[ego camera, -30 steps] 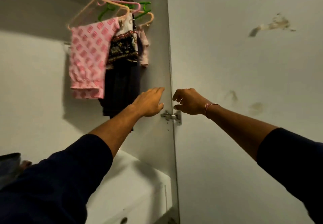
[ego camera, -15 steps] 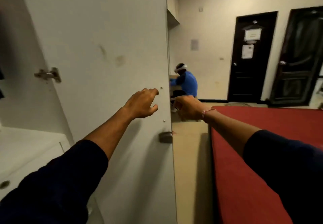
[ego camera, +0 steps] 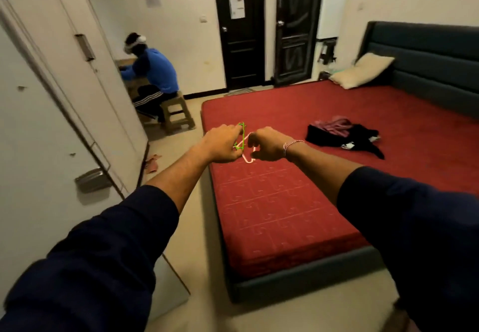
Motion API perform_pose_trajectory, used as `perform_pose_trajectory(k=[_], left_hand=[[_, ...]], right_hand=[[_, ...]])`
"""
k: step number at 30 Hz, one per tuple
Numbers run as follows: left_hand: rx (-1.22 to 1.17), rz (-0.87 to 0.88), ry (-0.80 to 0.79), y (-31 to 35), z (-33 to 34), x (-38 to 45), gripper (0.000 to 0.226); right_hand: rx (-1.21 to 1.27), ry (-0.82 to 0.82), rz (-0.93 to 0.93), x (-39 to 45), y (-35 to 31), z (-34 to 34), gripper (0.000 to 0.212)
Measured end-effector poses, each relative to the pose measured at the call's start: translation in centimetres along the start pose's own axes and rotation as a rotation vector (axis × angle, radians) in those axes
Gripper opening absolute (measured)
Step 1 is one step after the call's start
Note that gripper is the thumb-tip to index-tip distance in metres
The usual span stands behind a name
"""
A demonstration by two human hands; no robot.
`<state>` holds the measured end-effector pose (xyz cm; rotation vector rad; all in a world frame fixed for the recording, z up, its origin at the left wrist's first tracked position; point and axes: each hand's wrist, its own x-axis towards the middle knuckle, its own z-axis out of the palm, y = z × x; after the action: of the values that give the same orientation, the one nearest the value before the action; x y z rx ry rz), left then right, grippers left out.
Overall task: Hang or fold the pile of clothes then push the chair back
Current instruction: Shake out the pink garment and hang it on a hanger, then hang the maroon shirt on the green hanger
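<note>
The left hand (ego camera: pixel 223 144) pinches a green hanger (ego camera: pixel 240 137), the right hand (ego camera: pixel 267 145) a pink hanger (ego camera: pixel 247 157), both empty a second ago at the wardrobe; the remaining pile of clothes (ego camera: pixel 342 135) lies on the bed (ego camera: pixel 285 215) beyond the right hand, next for hanging.

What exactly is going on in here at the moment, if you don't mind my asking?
A person in dark sleeves stands beside a red bed, holding clothes hangers out in front. The left hand grips a green hanger and the right hand grips a pink hanger. A small pile of clothes, black and pink, lies on the bed. Another person sits on a stool nearby.
</note>
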<state>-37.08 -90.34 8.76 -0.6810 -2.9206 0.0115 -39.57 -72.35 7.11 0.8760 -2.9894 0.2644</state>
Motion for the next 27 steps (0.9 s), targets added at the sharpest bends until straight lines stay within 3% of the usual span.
perform_pose_trajectory(k=[13,27], left_hand=[[-0.098,0.304,-0.134,7.1,12.2,25.4,0.067],[-0.184,0.341,-0.281,12.0,22.2,44.1,0.064]], right_hand=[[-0.008,-0.127,0.429,1.3,24.2,3.6,0.042],[0.078,-0.187,0.631,4.7,44.8,7.2,0.041]])
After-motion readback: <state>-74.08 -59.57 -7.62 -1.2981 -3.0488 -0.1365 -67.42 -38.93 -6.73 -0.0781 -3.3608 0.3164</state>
